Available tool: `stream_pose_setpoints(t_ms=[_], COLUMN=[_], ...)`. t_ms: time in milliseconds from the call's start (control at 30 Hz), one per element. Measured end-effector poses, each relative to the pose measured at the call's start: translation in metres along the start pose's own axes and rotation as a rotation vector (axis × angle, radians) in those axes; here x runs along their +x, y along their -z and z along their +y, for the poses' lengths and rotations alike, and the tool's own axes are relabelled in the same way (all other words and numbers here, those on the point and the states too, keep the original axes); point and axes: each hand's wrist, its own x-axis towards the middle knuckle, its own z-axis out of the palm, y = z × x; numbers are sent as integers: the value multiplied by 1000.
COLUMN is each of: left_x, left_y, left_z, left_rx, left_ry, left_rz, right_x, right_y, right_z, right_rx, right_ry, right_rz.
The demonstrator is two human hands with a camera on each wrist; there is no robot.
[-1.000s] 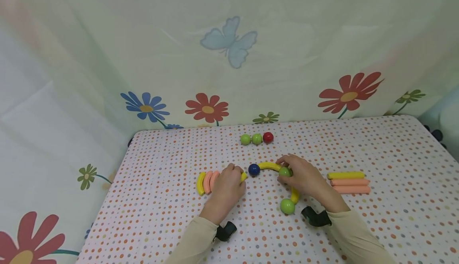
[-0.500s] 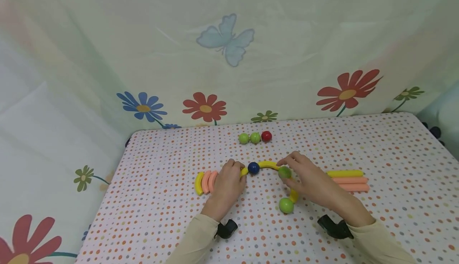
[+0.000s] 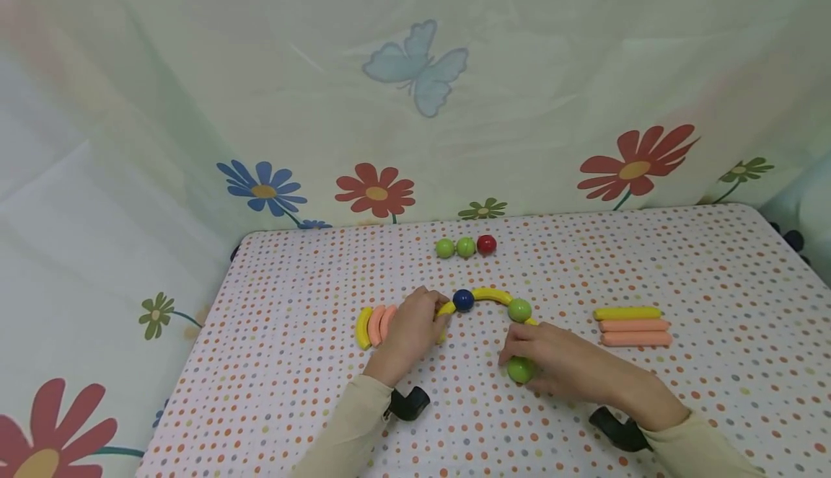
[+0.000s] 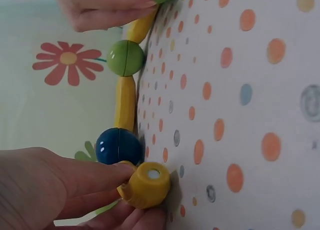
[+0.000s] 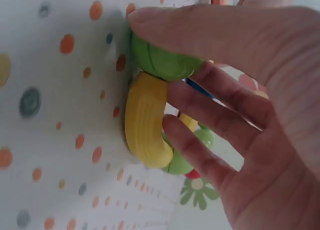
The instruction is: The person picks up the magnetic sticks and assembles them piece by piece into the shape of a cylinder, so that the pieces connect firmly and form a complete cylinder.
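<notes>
My left hand [image 3: 409, 330] pinches a curved yellow magnetic stick [image 4: 150, 190] between thumb and fingers. One end of it meets a dark blue ball [image 3: 463, 300]; the other, with a pale round inset, faces the left wrist camera. From the blue ball, a second curved yellow stick [image 3: 492, 295] runs right to a green ball [image 3: 519, 310]. A third curved yellow stick [image 5: 145, 120] continues down to the near green ball [image 5: 162, 60]. Around that near ball my right hand [image 3: 565, 363] has its thumb on one side and fingers on the other, partly hiding ball and stick.
Curved yellow and pink sticks [image 3: 378, 325] lie side by side beside my left hand. Straight yellow and pink sticks [image 3: 632, 326] lie at the right. Two green balls [image 3: 455, 248] and a red ball [image 3: 486, 244] line up at the back. A dotted cloth [image 3: 292, 391] covers the table.
My left hand has brought its yellow stick up to the blue ball, closing the gap between them. My right hand has left the upper green ball and moved nearer, to the lower one.
</notes>
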Motion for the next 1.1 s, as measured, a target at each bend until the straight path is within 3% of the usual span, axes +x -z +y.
stream_pose_setpoints(t_ms=[400,800,1100], left_x=[13,21,20], left_y=[7,9,9], left_z=[-4,-4,-6], left_rx=[-121,-148,-197], left_ry=[22,76,97], left_rz=[-105,-131,-118], right_x=[41,70,73], right_y=[-15,-30,-33], right_z=[-15,-29,-33], right_rx=[186,162,151], right_ry=[-19,39,72], right_rz=[141,256,265])
